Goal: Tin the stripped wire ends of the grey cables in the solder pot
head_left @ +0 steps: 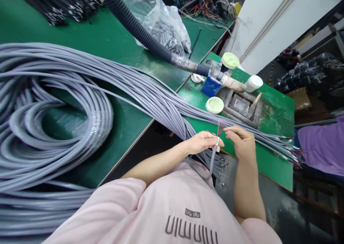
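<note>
My left hand (202, 142) is closed round the end of a grey cable (212, 162), just below its stripped part. Thin coloured wires (220, 127), red and dark ones among them, fan upward out of the white-wrapped cable end. Beside them, my right hand (243, 141) has thumb and forefinger pinched at the right side of the wires; the exact strand between the fingertips is too small to make out. From my left hand the cable hangs down and bends back towards my body. Behind both hands runs a thick bundle of grey cables (161, 97) across the green tables.
Large cable coils (99, 129) lie at left. A black corrugated hose (150, 43) reaches over to a dirty metal-framed pot (239, 106). Nearby stand a pale green lid (215, 104), a white jar (254, 83) and a blue box (211, 86). Someone in purple (322, 147) is at right.
</note>
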`<action>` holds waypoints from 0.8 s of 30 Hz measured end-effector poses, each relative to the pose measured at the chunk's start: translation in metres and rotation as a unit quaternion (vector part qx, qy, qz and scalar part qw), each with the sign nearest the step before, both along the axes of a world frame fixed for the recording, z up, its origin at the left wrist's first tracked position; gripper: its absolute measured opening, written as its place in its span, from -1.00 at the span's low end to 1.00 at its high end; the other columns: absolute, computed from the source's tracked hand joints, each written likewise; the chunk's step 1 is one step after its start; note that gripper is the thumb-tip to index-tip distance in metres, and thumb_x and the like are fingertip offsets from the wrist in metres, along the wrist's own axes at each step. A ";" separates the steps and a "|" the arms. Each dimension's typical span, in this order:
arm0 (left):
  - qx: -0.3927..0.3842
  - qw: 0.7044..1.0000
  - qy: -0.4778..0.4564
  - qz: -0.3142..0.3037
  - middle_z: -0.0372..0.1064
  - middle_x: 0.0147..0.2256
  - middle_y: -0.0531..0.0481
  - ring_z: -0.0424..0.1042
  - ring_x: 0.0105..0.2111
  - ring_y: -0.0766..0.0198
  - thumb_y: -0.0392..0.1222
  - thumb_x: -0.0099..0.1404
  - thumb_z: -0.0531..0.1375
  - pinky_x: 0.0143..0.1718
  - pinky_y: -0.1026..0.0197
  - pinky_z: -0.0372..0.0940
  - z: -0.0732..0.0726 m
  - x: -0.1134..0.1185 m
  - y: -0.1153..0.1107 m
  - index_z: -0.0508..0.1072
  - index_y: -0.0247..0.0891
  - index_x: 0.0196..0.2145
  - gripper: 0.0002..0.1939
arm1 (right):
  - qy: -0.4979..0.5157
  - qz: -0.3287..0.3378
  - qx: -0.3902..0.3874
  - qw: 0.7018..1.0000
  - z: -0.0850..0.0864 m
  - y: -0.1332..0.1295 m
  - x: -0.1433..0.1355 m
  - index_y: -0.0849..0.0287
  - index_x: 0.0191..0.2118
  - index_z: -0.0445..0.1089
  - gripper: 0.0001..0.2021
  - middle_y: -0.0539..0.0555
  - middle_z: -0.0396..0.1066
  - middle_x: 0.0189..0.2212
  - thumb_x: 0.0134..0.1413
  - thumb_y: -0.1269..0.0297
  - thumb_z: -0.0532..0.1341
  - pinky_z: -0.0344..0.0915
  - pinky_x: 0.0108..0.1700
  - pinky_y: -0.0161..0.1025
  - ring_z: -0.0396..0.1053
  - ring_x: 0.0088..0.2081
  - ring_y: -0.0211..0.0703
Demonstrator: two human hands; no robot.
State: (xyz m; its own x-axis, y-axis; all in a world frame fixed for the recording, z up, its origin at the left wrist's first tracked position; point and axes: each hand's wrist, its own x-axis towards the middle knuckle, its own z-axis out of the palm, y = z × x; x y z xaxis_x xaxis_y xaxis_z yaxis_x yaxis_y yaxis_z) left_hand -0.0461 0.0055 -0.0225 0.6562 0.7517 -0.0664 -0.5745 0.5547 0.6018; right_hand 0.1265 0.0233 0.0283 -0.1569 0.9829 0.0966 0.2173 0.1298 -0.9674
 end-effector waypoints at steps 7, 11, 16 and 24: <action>0.025 0.999 0.013 -0.038 0.45 -0.53 -0.10 0.41 -0.51 0.33 0.14 -0.05 0.42 -0.38 0.29 0.26 0.000 0.001 -0.004 0.57 -0.43 -0.40 -0.49 | 0.121 0.087 -0.143 0.978 0.002 0.016 -0.011 0.09 -0.37 0.60 -0.88 0.01 0.52 -0.43 -0.14 0.27 0.37 0.29 -0.38 -0.29 0.37 -0.45 -0.25; 0.024 0.999 0.016 -0.043 0.45 -0.52 -0.10 0.41 -0.51 0.32 0.13 -0.04 0.42 -0.39 0.28 0.26 -0.001 0.000 -0.004 0.57 -0.44 -0.39 -0.50 | 0.162 0.067 -0.141 0.974 0.003 0.017 -0.020 0.12 -0.52 0.55 -0.99 -0.02 0.44 -0.55 -0.20 0.36 0.36 0.25 -0.43 -0.30 0.32 -0.49 -0.27; 0.010 0.999 -0.033 -0.033 0.43 -0.52 -0.09 0.41 -0.51 0.34 0.10 0.00 0.41 -0.39 0.29 0.25 -0.008 -0.004 -0.001 0.56 -0.45 -0.39 -0.53 | 0.169 0.000 -0.123 0.978 -0.008 0.015 -0.022 0.13 -0.53 0.54 -0.97 -0.03 0.38 -0.60 -0.18 0.36 0.33 0.19 -0.45 -0.30 0.22 -0.55 -0.32; -0.051 0.997 0.004 0.052 0.46 -0.48 -0.06 0.40 -0.50 0.38 0.07 -0.02 0.42 -0.40 0.32 0.26 -0.010 -0.002 0.007 0.55 -0.42 -0.33 -0.53 | 0.047 -0.086 0.004 0.995 -0.029 0.003 -0.011 0.09 -0.36 0.57 -0.92 -0.01 0.45 -0.48 -0.04 0.31 0.32 0.27 -0.37 -0.25 0.34 -0.44 -0.24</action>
